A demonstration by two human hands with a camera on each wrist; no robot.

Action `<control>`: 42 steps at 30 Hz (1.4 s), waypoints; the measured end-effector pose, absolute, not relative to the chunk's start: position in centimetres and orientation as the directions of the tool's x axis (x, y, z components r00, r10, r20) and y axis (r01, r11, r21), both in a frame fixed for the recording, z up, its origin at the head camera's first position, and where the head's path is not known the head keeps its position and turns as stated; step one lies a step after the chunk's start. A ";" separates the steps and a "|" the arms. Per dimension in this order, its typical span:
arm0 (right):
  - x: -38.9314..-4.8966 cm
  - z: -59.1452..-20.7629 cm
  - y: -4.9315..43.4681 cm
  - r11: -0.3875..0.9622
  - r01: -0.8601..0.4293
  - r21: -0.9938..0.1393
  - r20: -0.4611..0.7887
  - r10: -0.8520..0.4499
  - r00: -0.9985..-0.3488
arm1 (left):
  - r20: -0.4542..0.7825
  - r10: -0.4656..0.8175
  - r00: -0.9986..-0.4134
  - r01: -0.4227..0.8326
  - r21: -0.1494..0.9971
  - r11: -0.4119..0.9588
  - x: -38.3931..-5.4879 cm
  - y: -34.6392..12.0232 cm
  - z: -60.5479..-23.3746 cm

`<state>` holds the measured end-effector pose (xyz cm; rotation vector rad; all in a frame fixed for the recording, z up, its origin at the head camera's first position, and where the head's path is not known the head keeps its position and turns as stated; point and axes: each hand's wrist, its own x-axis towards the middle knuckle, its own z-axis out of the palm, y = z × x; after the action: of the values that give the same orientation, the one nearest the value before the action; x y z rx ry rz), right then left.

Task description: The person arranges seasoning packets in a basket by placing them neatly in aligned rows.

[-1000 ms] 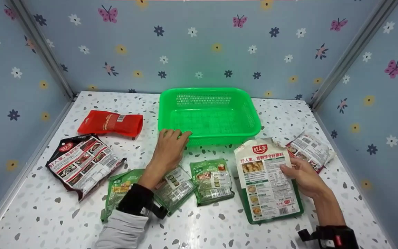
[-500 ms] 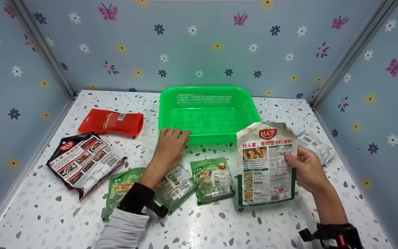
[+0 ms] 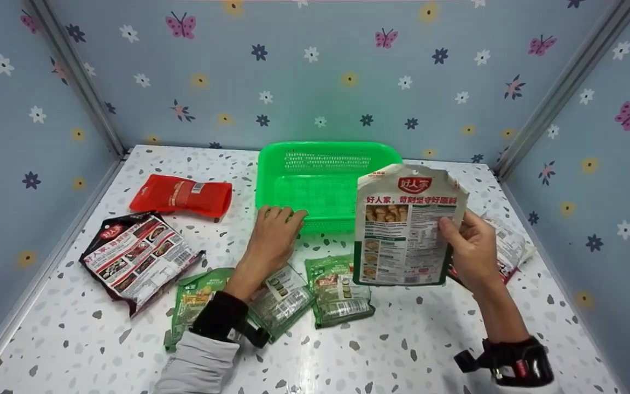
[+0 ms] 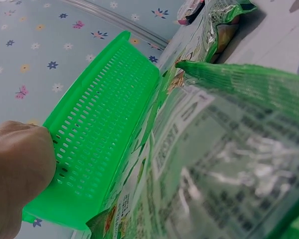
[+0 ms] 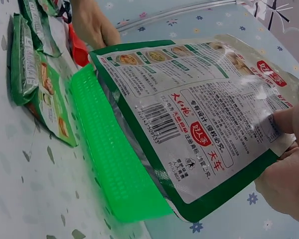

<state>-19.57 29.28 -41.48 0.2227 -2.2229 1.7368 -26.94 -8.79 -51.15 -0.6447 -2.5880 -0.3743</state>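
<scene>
My right hand [image 3: 473, 249] pinches a white and green seasoning packet [image 3: 402, 235] by its right edge, thumb on the printed face. The packet is raised, upright, overlapping the right front of the green plastic basket [image 3: 315, 225] in the head view. In the right wrist view the packet [image 5: 189, 114] hangs close beside the basket [image 5: 117, 164]. My left hand [image 3: 274, 232] has its fingers curled over the basket's front left rim; the left wrist view shows that hand [image 4: 20, 174] against the perforated basket wall [image 4: 97, 114].
Green packets [image 3: 342, 295] lie in front of the basket, one [image 3: 282, 301] partly under my left forearm. At left are a red pouch [image 3: 181, 196] and a black and white packet [image 3: 137, 257]. Another packet [image 3: 506, 246] lies behind my right hand. Patterned walls [image 3: 315, 82] enclose the table.
My right hand has lifted the white and green packet from low over the table up and slightly left, to the basket's right front. The left hand stays at the rim.
</scene>
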 end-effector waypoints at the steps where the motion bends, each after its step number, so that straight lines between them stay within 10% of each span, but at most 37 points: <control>1: -19.8 -41.4 28.8 0.239 -0.329 -0.913 0.356 0.078 -0.931 | 0.482 0.377 -0.791 0.498 0.149 0.854 -26.9 -8.8 -51.1; 28: -22.9 -39.4 20.6 0.112 -0.571 -0.814 0.582 0.149 -0.800 | 0.476 0.384 -0.791 0.503 0.148 0.852 -26.9 -8.9 -50.8; 42: -22.7 -39.9 20.9 0.141 -0.555 -0.820 0.571 0.141 -0.808 | 0.552 0.143 -0.821 0.569 0.775 0.275 -25.8 -9.3 -46.8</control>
<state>-22.67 20.92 -39.87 0.3955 -1.8961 1.7192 -25.84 -9.31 -46.83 -0.6451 -2.1767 -1.5635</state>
